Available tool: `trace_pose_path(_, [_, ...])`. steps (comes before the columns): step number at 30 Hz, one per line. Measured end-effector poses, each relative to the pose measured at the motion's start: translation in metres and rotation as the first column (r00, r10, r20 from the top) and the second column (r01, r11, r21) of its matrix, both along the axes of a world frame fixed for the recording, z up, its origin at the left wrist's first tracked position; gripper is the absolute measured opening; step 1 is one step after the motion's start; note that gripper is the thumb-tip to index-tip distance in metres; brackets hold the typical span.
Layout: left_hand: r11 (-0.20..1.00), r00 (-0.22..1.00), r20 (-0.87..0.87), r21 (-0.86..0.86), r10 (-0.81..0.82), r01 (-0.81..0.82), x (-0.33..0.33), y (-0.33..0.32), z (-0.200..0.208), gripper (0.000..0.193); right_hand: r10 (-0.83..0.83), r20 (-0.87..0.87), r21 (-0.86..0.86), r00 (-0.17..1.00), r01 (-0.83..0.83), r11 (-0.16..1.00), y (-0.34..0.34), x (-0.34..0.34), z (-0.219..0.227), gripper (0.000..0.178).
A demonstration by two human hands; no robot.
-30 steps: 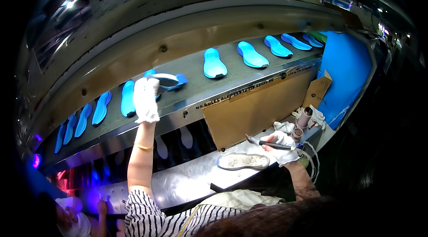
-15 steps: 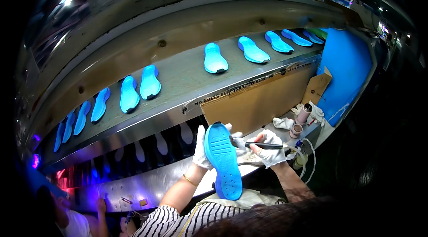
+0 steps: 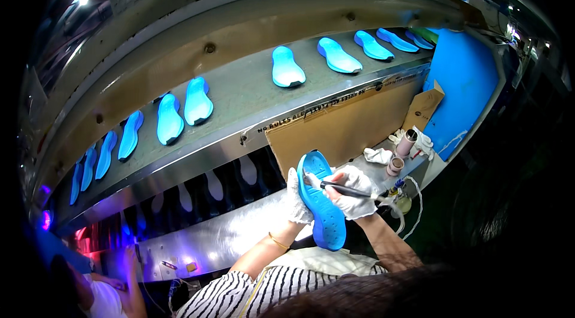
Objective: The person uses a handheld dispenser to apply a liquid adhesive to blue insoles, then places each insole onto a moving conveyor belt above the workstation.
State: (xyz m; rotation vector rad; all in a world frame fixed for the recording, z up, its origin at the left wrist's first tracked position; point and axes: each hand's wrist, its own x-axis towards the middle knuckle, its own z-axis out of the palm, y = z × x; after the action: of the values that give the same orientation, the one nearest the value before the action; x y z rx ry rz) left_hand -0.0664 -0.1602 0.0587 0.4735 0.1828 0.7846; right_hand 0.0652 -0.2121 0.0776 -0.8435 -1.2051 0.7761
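A two-handed hold

My white-gloved left hand (image 3: 297,203) half closed round a blue foam-like shoe sole (image 3: 328,216) before me, apparently steadying it against the black-handled brush (image 3: 353,191) pinched in my white-gloved right hand (image 3: 359,183). Beyond, spaced blue footprint-shaped soles (image 3: 288,67) lay along the grey conveyor belt (image 3: 245,99).

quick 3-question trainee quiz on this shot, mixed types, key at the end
1. Multiple choice: what does the gloved right hand hold?
A. scissors
B. a black-handled brush
C. a paper cup

2. True or false: the conveyor belt carries no soles.

3. Fill in: on the blue sole held in the left hand, the brush tip is on the half ______ (nearer to / farther from) the person's body.

Key:
1. B.
2. False: several blue soles lie spaced along it, one of them near the middle.
3. Farther from: the tip is over the held sole's upper part in the picture.
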Motion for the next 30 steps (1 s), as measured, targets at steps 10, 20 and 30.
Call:
trace_pose_path(10, [1.000, 1.000, -0.026, -0.012, -0.003, 0.002, -0.017, 0.024, -0.015, 0.084, 0.053, 0.084, -0.021, 0.995, -0.051, 0.998, -0.013, -0.010, -0.014, 0.018])
trace_pose_path(20, [0.974, 0.986, 0.030, -0.152, -0.163, 0.166, -0.042, 0.003, -0.035, 0.075, 0.052, 0.137, -0.193, 0.989, -0.025, 0.981, -0.037, -0.001, -0.028, 0.012])
trace_pose_path(30, [0.993, 0.945, -0.309, 0.082, 0.106, -0.084, -0.021, -0.004, -0.015, 0.092, 0.181, -0.087, -0.227, 0.980, -0.196, 0.954, -0.036, 0.006, -0.037, 0.014])
